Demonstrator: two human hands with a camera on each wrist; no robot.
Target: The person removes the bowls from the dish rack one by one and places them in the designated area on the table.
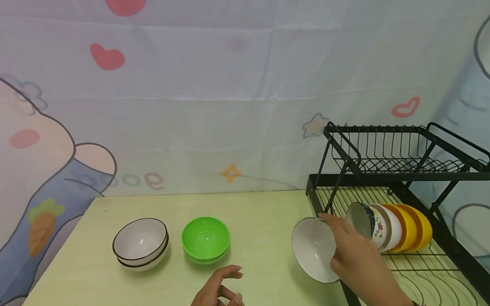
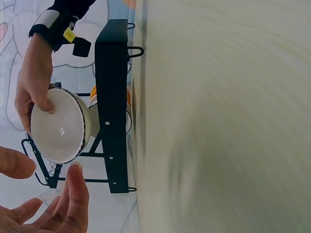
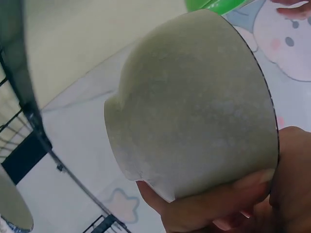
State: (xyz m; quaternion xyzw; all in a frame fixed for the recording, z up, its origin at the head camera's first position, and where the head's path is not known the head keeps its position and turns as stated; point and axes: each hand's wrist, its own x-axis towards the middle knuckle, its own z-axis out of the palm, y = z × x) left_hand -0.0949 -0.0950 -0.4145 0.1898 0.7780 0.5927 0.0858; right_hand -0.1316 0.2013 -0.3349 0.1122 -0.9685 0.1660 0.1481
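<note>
My right hand (image 1: 354, 255) grips a white bowl (image 1: 312, 250) with a thin dark rim by its edge, beside the left side of the black dish rack (image 1: 345, 294). The bowl is tilted, with its inside toward the head camera. In the right wrist view its plain outer wall (image 3: 199, 102) and foot show, fingers underneath. My left hand (image 1: 218, 293) hovers over the table's front with loosely bent fingers and holds nothing. The left wrist view has its fingers (image 2: 75, 199) just below the bowl's rim, and I cannot tell whether they touch.
White dark-rimmed bowls (image 1: 140, 242) are stacked at the table's left, next to stacked green bowls (image 1: 205, 239). Several bowls stand on edge in the rack's lower level: a floral one (image 1: 379, 227), a white one (image 1: 394, 231) and yellow ones (image 1: 422, 227). An upper rack tier (image 1: 410, 175) overhangs behind them.
</note>
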